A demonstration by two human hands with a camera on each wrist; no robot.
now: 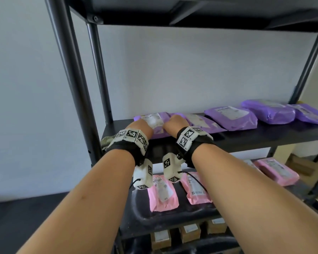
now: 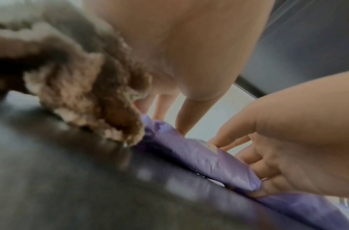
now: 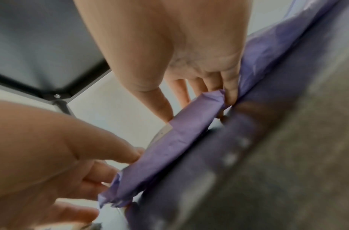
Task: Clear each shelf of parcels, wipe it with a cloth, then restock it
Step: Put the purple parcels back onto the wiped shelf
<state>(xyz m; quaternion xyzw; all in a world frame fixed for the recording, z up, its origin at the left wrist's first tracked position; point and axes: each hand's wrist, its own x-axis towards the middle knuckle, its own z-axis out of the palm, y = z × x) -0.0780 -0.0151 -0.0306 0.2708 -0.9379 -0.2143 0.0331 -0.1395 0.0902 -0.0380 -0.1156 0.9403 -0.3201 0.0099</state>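
Observation:
A flat purple parcel [image 1: 158, 123] with a white label lies at the left end of the black middle shelf [image 1: 264, 136]. My left hand [image 1: 141, 123] pinches its left end, thumb on top and fingers underneath. My right hand [image 1: 174, 121] grips its right end. In the right wrist view the parcel [image 3: 179, 140] spans between the two hands just above the shelf surface. A fuzzy beige-brown cloth [image 2: 86, 96] is bunched against the outer side of my left hand [image 2: 175, 109]; the cloth [image 1: 106, 142] also shows beneath that wrist. Which fingers hold it is hidden.
Several more purple parcels [image 1: 231, 117] lie in a row to the right on the same shelf. Pink parcels [image 1: 163, 193] sit on the shelf below, cardboard boxes [image 1: 189, 231] under those. A black upright post [image 1: 72, 79] stands close on the left, another shelf [image 1: 191, 13] overhead.

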